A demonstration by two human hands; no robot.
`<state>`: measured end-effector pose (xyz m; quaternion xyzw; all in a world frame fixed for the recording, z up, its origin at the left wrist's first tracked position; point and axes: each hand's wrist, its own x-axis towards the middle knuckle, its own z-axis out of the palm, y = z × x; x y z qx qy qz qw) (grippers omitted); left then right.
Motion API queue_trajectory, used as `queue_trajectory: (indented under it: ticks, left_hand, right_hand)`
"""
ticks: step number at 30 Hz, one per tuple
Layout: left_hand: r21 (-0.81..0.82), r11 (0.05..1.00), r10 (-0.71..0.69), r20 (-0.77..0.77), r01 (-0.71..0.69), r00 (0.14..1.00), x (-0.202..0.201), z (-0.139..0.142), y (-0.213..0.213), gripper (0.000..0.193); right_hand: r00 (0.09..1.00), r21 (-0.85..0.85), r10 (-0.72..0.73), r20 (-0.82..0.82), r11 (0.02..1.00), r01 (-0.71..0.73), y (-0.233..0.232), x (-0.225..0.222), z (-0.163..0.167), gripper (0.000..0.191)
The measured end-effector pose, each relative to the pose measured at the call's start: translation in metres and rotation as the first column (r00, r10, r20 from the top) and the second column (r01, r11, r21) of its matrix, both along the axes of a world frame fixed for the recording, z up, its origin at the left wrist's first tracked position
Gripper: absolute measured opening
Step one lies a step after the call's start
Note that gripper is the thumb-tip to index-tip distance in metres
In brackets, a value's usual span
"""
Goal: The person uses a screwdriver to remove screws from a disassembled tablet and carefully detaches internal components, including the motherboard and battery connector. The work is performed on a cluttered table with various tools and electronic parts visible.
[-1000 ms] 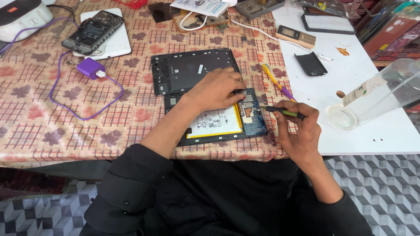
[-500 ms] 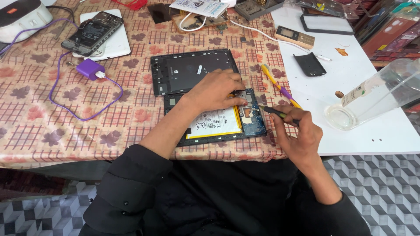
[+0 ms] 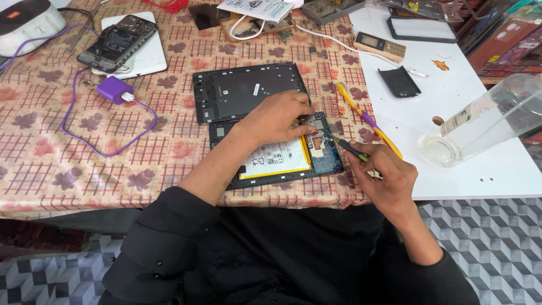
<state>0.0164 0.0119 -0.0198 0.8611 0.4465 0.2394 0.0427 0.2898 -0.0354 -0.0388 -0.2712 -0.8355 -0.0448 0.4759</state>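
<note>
An opened tablet [image 3: 282,158] with a white battery and a blue circuit board lies on the patterned tablecloth. My left hand [image 3: 279,116] rests flat on its upper part, fingertips pressing near the board. My right hand [image 3: 384,172] grips a thin dark tool [image 3: 345,146] whose tip points at the board's right edge. The tablet's dark back cover [image 3: 248,90] lies just beyond, partly under my left hand.
A purple charger with cable [image 3: 114,89] and a bare phone [image 3: 117,40] on a white slab lie at the left. Yellow and purple tools [image 3: 367,118], a small black cover [image 3: 399,82], a keypad phone [image 3: 379,46] and a tipped clear bottle [image 3: 485,121] lie on the white board at the right.
My right hand with the tool has shifted slightly toward the tablet's circuit board. My left hand stays pressed on the tablet.
</note>
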Motion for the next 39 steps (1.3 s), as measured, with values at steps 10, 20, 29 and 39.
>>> queue_trajectory:
  ticks: [10, 20, 29, 39]
  left_hand:
    - [0.068, 0.998, -0.006, -0.005, 0.006, 1.000, 0.003, 0.001, -0.002, 0.034]
    - [0.060, 0.998, 0.014, 0.055, -0.017, 0.998, 0.000, -0.002, 0.000, 0.023]
    - [-0.004, 0.999, 0.042, 0.101, -0.042, 0.994, 0.001, 0.005, -0.005, 0.025]
    - [0.018, 1.000, 0.014, 0.135, -0.016, 0.991, -0.001, 0.008, -0.004, 0.026]
  right_hand:
    - [0.998, 0.099, 0.053, -0.037, 0.994, -0.049, -0.002, -0.005, 0.003, 0.037]
    - [0.998, 0.053, 0.059, -0.026, 0.997, -0.058, -0.001, -0.007, 0.003, 0.037]
    - [0.995, 0.219, 0.065, 0.070, 0.973, -0.079, -0.005, -0.012, 0.007, 0.036]
    - [0.997, -0.095, 0.071, 0.029, 0.993, -0.068, -0.016, -0.037, 0.012, 0.028]
